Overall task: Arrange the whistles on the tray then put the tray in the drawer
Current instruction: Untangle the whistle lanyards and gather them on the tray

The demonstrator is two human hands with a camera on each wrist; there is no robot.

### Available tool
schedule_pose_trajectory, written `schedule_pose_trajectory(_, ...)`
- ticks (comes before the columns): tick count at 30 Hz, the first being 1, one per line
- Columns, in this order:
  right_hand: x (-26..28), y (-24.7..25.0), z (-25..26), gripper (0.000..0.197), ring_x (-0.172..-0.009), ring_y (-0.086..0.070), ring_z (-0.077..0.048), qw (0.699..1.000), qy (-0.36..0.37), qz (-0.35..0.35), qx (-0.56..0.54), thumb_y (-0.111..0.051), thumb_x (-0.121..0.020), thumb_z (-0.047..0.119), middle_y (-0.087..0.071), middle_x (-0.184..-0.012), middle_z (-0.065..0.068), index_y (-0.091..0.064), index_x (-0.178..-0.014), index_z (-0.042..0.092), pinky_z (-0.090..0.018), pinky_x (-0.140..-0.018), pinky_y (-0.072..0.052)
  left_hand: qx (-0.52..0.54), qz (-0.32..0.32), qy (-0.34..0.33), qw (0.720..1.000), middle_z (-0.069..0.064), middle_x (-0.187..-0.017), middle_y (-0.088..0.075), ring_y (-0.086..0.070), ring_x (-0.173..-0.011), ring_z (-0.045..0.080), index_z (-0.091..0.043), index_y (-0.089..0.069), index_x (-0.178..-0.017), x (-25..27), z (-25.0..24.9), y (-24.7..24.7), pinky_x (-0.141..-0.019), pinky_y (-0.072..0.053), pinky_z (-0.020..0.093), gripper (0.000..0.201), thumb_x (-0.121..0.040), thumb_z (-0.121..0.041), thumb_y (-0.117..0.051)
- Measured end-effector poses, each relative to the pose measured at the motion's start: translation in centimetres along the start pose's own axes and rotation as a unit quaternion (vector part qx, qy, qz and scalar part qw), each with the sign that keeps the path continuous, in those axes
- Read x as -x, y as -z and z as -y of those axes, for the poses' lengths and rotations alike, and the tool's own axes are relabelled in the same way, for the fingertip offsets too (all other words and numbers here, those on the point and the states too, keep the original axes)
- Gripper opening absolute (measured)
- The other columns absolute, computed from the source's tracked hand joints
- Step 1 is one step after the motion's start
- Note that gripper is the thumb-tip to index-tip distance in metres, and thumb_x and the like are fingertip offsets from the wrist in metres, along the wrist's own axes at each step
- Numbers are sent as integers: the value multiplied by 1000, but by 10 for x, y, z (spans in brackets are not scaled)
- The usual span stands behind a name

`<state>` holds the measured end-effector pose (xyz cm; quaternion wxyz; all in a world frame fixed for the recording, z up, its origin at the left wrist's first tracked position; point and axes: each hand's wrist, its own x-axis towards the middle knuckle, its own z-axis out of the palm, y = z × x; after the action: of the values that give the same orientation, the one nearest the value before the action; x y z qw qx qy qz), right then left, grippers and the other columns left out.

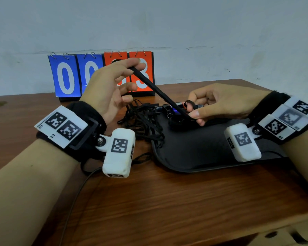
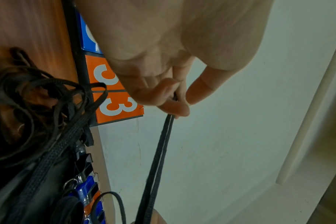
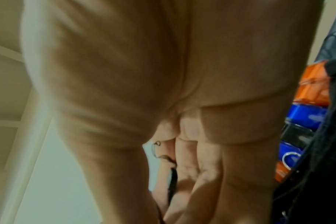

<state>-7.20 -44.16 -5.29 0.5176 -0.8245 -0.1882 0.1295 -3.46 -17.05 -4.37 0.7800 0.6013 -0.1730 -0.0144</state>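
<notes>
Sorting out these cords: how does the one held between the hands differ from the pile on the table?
The held cord is pulled straight and raised off the table; the pile lies tangled and slack. The held one runs from the left hand to the right hand; nothing grips the pile. Both are black.

Right hand [image 1: 219, 102] apparently hides its whistle [image 1: 190, 105].
</notes>
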Motion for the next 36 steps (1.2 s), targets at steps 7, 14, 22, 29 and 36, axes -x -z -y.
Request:
schedule_pose_trajectory(7,0,0,-1,15,-70,-65,-15,1000,-7,9,7,-69,-81,10,-66,-79,-8,-63,-94,4,-23,-71,-56,17,-42,-12,999,-1,-113,-77,-50,-60,9,-13,-69,-118,-1,0,0,-46,-33,19,32,-94,-6,-48)
schedule_pose_trajectory(14,-4,1,-1,29,-63,-58,-14,999,-24,-32,6,-61,-87,33,-64,-77,-8,-64,-91,4,-23,-62,-53,4,-36,-17,999,-1,-97,-76,-56,-83,13,-13,-73,-108,-4,3,2,-67,-41,26,27,-93,-11,-51)
schedule_pose_trajectory(22,-6,3,-2,30,-53,-39,-14,998,-8,-60,-24,-43,-104,22,-49,-64,-5,-64,-92,5,-22,-52,-39,16,26,-4,1000,-2,-86,-74,-62,-62,11,-11,-67,-110,2,2,-8,-64,-52,26,19,-100,-6,-51)
schedule_pose_trajectory(29,-4,3,2,23,-47,-28,-10,996,13,-76,-42,-52,-97,22,-39,-54,3,-59,-115,10,-20,-47,-30,8,144,47,989,3,-83,-65,-29,-43,6,-10,-47,-111,7,3,-15,-41,-20,18,12,-102,-3,-45)
schedule_pose_trajectory(36,2,-2,11,29,-48,-30,-10,997,52,-58,-26,-53,-93,30,-43,-54,2,-63,-113,12,-20,-48,-31,-77,229,77,967,9,-85,-71,-28,-41,6,-15,-40,-106,16,10,-23,-42,-15,22,15,-101,-5,-51)
